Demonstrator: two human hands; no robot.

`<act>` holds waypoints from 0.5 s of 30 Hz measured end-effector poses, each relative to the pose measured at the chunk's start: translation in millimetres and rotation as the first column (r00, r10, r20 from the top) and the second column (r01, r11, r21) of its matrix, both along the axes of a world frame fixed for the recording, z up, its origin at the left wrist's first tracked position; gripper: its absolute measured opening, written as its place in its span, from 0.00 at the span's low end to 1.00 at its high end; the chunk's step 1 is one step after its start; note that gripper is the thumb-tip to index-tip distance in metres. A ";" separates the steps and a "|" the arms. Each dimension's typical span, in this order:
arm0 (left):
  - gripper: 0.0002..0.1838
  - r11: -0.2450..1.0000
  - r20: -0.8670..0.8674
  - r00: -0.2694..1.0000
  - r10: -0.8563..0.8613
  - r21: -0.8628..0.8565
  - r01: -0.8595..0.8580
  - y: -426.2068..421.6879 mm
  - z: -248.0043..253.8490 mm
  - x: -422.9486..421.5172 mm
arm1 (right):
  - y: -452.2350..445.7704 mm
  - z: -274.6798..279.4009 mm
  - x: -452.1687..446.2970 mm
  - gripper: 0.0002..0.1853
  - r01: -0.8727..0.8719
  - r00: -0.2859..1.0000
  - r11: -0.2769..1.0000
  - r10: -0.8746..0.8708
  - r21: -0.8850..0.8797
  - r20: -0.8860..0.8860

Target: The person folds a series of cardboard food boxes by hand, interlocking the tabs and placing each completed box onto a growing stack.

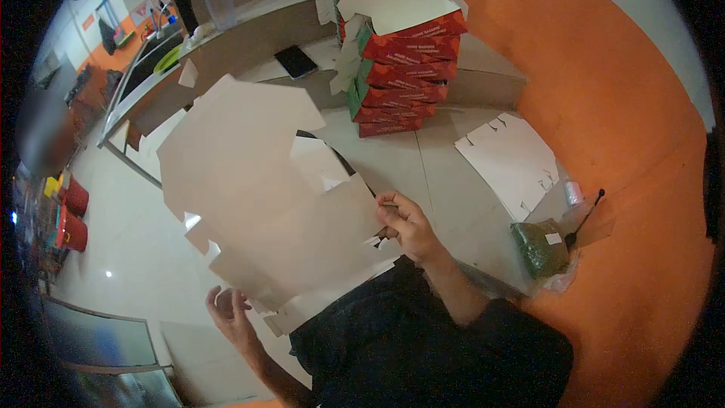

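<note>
A large, partly folded cardboard box blank lies in front of me with its plain pale inside facing up. Slots and small tabs run along its edges, and some side flaps stand up. My right hand is closed at the right edge of the blank, thumb and forefinger pinched by a slotted flap there. At the lower left corner, my left hand has loosely curled fingers that are apart, close beside a tab; whether they touch the card is hard to tell.
A stack of red and green printed boxes stands at the back, topped by a pale blank. A phone lies left of it. At right are flat white blanks and a bag of green contents by the orange wall.
</note>
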State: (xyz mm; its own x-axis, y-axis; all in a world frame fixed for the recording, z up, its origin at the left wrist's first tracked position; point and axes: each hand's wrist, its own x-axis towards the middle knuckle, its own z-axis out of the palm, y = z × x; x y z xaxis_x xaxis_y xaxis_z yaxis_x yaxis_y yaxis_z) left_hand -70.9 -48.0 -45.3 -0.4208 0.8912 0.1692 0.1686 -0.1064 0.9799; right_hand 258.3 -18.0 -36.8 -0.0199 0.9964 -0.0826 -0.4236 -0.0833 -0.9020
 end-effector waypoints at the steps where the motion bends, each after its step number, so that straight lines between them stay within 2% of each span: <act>1: 0.09 1.000 0.084 0.996 -0.011 0.018 0.009 -0.6 -0.5 -5.2 | 0.3 -0.1 -0.7 0.10 -0.016 1.000 0.999 0.016 0.027 0.006; 4: 0.06 0.965 0.094 0.961 -0.261 0.007 0.261 -4.4 2.8 -12.5 | 2.6 -3.4 -7.5 0.11 -0.114 0.993 0.986 0.110 0.123 0.041; 6: 0.05 0.968 0.017 0.968 -0.249 -0.037 0.249 -2.5 -3.9 -6.2 | 10.5 -10.9 -9.5 0.10 -0.247 0.968 0.947 0.230 0.207 0.105; 8: 0.05 0.966 -0.085 0.963 -0.255 -0.071 0.250 5.5 -22.4 -4.2 | 24.4 -32.5 -9.1 0.10 -0.348 0.936 0.928 0.352 0.132 -0.008; 9: 0.06 0.979 -0.118 0.973 -0.201 -0.068 0.194 9.1 -24.9 1.2 | 29.7 -38.5 -10.6 0.10 -0.400 0.910 0.911 0.408 0.098 -0.070; 10: 0.06 0.973 -0.170 0.958 -0.232 -0.043 0.228 13.7 -25.3 6.5 | 33.4 -34.0 -13.5 0.10 -0.375 0.924 0.922 0.363 0.094 0.120; 12: 0.07 0.956 -0.273 0.919 -0.283 -0.005 0.293 22.8 -23.8 18.3 | 40.5 -22.5 -19.8 0.11 -0.328 0.843 0.940 0.244 0.098 0.480; 13: 0.07 0.947 -0.250 0.914 -0.319 -0.059 0.315 27.6 -23.3 25.1 | 50.1 -38.0 -22.1 0.16 -0.361 0.844 0.928 0.283 0.093 0.455; 14: 0.07 0.937 -0.223 0.910 -0.349 -0.114 0.331 31.3 -21.0 32.4 | 55.2 -51.4 -23.3 0.18 -0.305 0.821 0.949 0.220 0.079 0.526; 15: 0.08 0.939 -0.271 0.900 -0.343 -0.135 0.317 33.0 -13.8 39.4 | 58.2 -59.3 -26.6 0.19 -0.253 0.788 0.965 0.164 0.069 0.593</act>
State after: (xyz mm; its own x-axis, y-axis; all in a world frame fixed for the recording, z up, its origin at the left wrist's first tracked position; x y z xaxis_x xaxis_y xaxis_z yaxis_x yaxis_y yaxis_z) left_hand -31.5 -15.0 -59.1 -0.0451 0.9869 0.1547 0.4123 -0.1226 0.9028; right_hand 231.7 40.2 -96.1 -0.2216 0.9751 -0.0092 0.1934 0.0347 -0.9805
